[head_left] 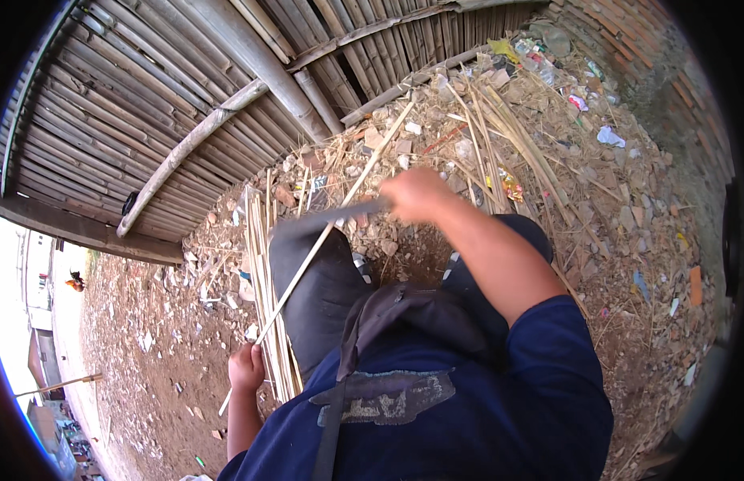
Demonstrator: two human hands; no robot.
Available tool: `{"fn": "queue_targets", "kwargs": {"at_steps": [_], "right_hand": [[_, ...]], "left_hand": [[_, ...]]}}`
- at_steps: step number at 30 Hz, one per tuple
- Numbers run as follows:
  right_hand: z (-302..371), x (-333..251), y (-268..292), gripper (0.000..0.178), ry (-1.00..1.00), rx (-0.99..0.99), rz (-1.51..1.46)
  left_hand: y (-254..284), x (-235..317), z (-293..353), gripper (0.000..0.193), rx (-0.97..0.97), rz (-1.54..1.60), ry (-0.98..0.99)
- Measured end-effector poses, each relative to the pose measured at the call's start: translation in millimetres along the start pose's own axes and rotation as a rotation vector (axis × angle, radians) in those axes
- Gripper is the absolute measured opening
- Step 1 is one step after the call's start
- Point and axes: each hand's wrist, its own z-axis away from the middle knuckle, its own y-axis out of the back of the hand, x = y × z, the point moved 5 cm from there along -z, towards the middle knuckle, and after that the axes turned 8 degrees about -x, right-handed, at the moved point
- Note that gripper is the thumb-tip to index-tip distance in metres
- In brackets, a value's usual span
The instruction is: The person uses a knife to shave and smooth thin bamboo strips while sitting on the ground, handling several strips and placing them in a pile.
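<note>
My left hand [246,367] is closed around the lower part of a long, pale bamboo strip [308,260]. The strip slants up and to the right across my left knee, its far end over the rubble. My right hand [418,195] grips a long dark-bladed knife [332,217], its handle hidden in my fist. The blade points left and crosses the strip just above the knee; it is somewhat blurred, and I cannot tell whether the two touch. Beside my left leg lies a bundle of similar bamboo strips [262,276].
More split bamboo [516,132] lies on the ground ahead to the right. A bamboo-slat wall [147,104] with round poles rises ahead and left; a brick wall [604,32] stands at the far right. Stones, straw and litter [610,136] cover the dirt. A dark bag [412,321] rests on my lap.
</note>
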Motion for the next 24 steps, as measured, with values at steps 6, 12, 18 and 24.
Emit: {"fn": "queue_targets", "kwargs": {"at_steps": [6,12,18,24], "right_hand": [[5.7,35.0,9.5,0.03,-0.178,0.165,-0.048],[15.8,-31.8,0.9,0.022,0.102,0.055,0.165],[-6.2,18.9,-6.9,0.02,-0.164,0.012,-0.005],[-9.3,167.8,-3.8,0.047,-0.599,0.485,-0.481]], "left_hand": [[17.4,5.8,10.8,0.04,-0.016,-0.049,0.058],[9.6,14.7,4.0,0.041,-0.011,0.028,0.012],[-1.1,-17.4,19.0,0.038,-0.035,-0.001,0.055],[18.9,-57.0,65.5,0.043,0.025,0.033,0.185]]}}
